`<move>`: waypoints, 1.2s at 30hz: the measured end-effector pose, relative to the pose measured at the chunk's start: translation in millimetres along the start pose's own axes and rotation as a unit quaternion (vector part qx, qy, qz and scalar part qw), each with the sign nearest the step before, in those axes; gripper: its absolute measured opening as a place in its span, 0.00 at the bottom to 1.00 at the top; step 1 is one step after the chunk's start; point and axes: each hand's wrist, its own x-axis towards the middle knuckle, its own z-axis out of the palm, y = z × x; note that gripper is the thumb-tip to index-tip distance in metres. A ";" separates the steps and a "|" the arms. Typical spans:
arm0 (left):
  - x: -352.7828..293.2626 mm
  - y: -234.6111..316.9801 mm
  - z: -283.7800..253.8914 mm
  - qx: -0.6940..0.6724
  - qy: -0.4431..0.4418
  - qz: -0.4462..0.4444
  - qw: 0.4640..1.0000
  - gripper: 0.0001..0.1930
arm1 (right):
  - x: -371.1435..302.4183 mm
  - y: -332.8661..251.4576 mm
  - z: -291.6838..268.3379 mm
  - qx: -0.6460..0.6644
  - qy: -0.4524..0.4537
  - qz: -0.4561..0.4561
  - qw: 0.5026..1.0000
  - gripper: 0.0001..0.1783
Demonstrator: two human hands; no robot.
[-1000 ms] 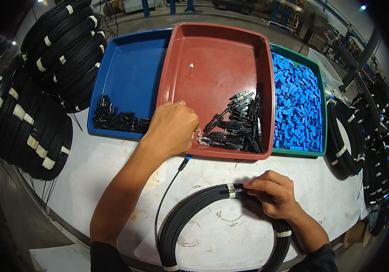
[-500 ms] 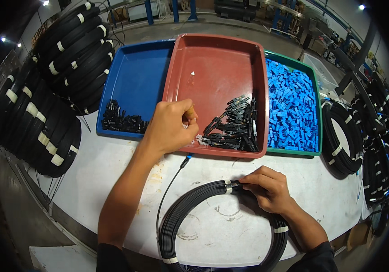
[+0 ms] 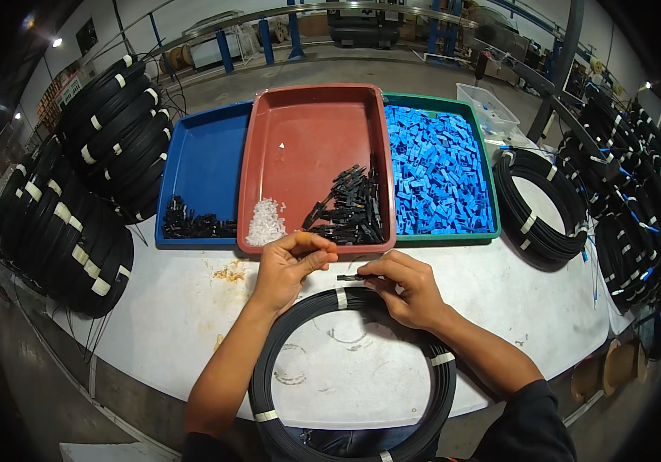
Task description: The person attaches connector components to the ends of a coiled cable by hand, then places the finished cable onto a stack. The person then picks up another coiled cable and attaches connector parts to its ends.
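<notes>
Just below the shallow red plastic tray [image 3: 323, 123], the right hand [image 3: 407, 289] pinches a slim black plastic connector [image 3: 348, 278]; the left hand [image 3: 282, 271] has fingertips bunched, whether around anything I cannot tell. Farther below the tray lies a round, tape-banded black cable coil [image 3: 443, 393], smooth white tabletop [image 3: 353, 385] bare inside its ring.

The person's bare left forearm [image 3: 230, 362] is slanting up from seven o'clock, with the left hand [image 3: 293, 266] pointing toward two o'clock. Its thumb and index fingertip are pressing together in a pinch. The bare right forearm [image 3: 488, 346] is slanting in from between four and five o'clock, and the right hand [image 3: 407, 286] is pointing toward ten o'clock, its thumb and fingers pinching. Both hands are facing each other, near but not touching.
</notes>
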 end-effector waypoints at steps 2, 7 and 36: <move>-3.7 2.8 4.6 -0.040 0.000 -0.023 0.999 0.07 | -1.9 1.6 0.8 0.025 0.031 0.028 0.999 0.13; -12.0 -2.5 0.8 -0.036 -0.003 -0.013 0.999 0.08 | -0.8 1.8 -0.3 0.015 0.046 0.009 0.999 0.14; -20.8 4.3 9.7 0.084 -0.001 -0.017 0.996 0.06 | -0.6 -2.9 -3.5 -0.015 0.025 -0.013 0.999 0.13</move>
